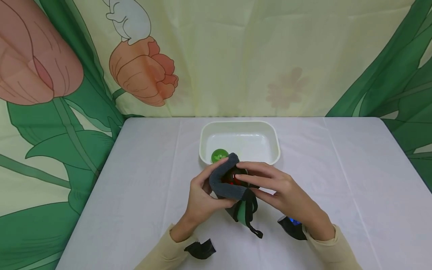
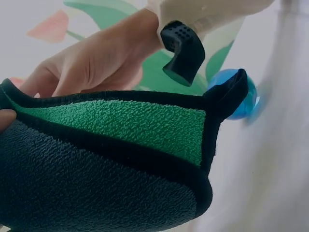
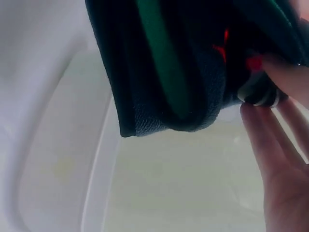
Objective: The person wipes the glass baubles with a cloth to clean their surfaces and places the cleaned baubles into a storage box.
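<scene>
Curling round a folded cloth [image 1: 224, 189], the left hand [image 1: 200, 200] has its thumb over the near side and its fingers behind; the cloth sits above the tabletop, just in front of the tray [image 1: 251, 140]. Its outside is nubbly slate-blue terry, its inner face bright green with the same looped pile, bound in smooth black edging that ends in a dangling loop [image 1: 259, 234]. Bent and slightly spread, the fingers of the right hand [image 1: 278, 187] pinch a shiny rounded thing [image 1: 231, 177] in the cloth's mouth, dark with red glints and mostly hidden. The tray is glossy white, a rectangle with rounded corners; a translucent green ball [image 1: 219, 155] lies inside, its paler inner marks too small to make out. A clear blue ball [image 2: 223, 80] rests on the smooth white tablecloth [image 1: 141, 195] near the right wrist.
</scene>
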{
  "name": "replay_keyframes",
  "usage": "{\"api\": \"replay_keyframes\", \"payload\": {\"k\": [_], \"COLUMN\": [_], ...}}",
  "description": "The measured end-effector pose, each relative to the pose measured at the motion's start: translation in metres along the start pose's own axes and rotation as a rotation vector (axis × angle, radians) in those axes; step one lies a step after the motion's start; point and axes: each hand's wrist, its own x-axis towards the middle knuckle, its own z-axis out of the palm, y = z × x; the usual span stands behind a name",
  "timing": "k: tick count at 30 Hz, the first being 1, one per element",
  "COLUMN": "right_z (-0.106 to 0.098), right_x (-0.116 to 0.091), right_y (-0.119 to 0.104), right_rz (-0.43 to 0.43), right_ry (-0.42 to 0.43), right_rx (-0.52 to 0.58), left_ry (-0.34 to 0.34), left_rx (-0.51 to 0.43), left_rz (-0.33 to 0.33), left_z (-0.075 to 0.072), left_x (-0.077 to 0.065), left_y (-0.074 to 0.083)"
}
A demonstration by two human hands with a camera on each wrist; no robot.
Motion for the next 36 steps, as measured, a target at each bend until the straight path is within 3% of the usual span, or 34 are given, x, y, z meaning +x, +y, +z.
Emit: {"api": "replay_keyframes", "payload": {"k": [6, 10, 12, 18, 20, 24, 31, 36], "right_z": [0.002, 0.002, 0.001, 0.0, -0.001, -0.002, -0.003, 0.0], "right_x": [-0.001, -0.002, -0.002, -0.003, -0.003, -0.003, -0.001, 0.0], "right_y": [0.0, -0.001, -0.003, -0.01, -0.011, -0.01, -0.005, -0.002], "right_rz": [-0.011, 0.028, 0.094, 0.418, 0.441, 0.359, 0.054, 0.001], "right_ry": [0.032, 0.046, 0.043, 0.027, 0.019, 0.02, 0.059, 0.074], "right_rx": [0.005, 0.001, 0.024, 0.18, 0.184, 0.147, 0.052, 0.048], "left_ry": [-0.031, -0.048, -0.058, -0.079, -0.073, -0.058, -0.046, -0.044], "left_rx": [-0.001, 0.002, 0.007, 0.018, 0.02, 0.023, 0.002, -0.005], "left_rz": [-0.003, 0.001, 0.001, 0.028, 0.031, 0.033, 0.031, 0.031], "left_z": [0.0, 0.0, 0.0, 0.001, 0.001, 0.001, 0.0, 0.0], "left_x": [0.0, 0.001, 0.001, 0.001, 0.001, 0.001, 0.0, 0.001], "left_y": [0.001, 0.002, 0.003, 0.004, 0.004, 0.004, 0.005, 0.006]}}
